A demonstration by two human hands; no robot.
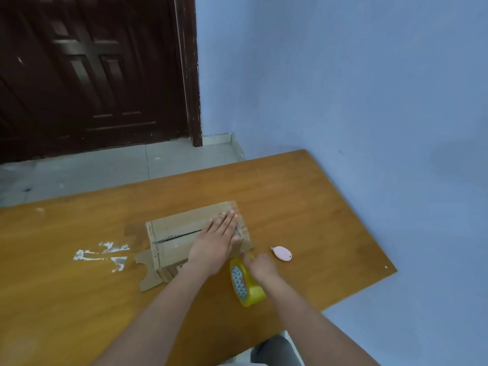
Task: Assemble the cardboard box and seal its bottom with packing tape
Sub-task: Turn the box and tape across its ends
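A pale blue wall point(356, 88) meets a dark brown panelled door point(92, 72) at the corner of the room, with grey floor tiles point(105, 167) below, and an orange-brown wooden surface point(303, 196) runs in from the right wall.

From the head camera, the cardboard box point(174, 228) sits near the middle of the surface with its closed flaps facing up; a dark seam between the two flaps runs across the top. Loose flaps of the same box splay out flat on the surface at its near left side. The left hand point(216, 241) lies palm down on the right part of the box top, fingers point(229, 217) straight and held together, pressing flat and gripping nothing. The right hand point(261, 268) is just beside the near right corner of the box, its fingers curled around the yellow roll of packing tape point(247, 283), which stands on edge beneath the wrist. A small pink cutter point(282, 253) lies on the surface just right of the right hand, apart from it. White torn residue point(101, 256) marks the wood to the left of the box.
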